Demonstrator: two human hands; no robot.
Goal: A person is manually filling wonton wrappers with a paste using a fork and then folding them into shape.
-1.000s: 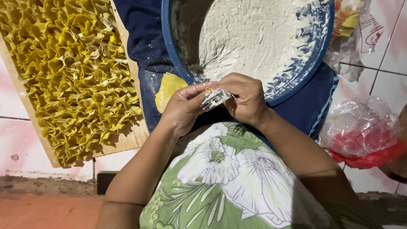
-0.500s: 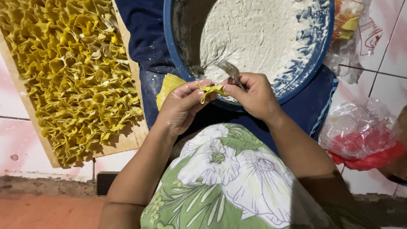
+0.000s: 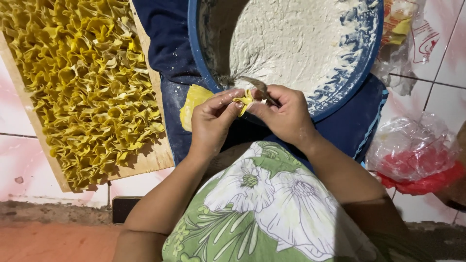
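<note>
Dough wrapper (image 3: 242,99), thin, soft and probably easily torn, is pinched at its folded edges between the closed fingers of the left hand (image 3: 211,121) and right hand (image 3: 286,114), just above the blue bowl (image 3: 340,92) rim.

Yellow wrapper (image 3: 242,99), blue basin (image 3: 361,73), pale filling (image 3: 296,39), green-and-white floral cloth (image 3: 257,204)

A clear plastic bag (image 3: 415,155) with red contents lies right; another printed clear bag (image 3: 412,34) sits upper right.
</note>
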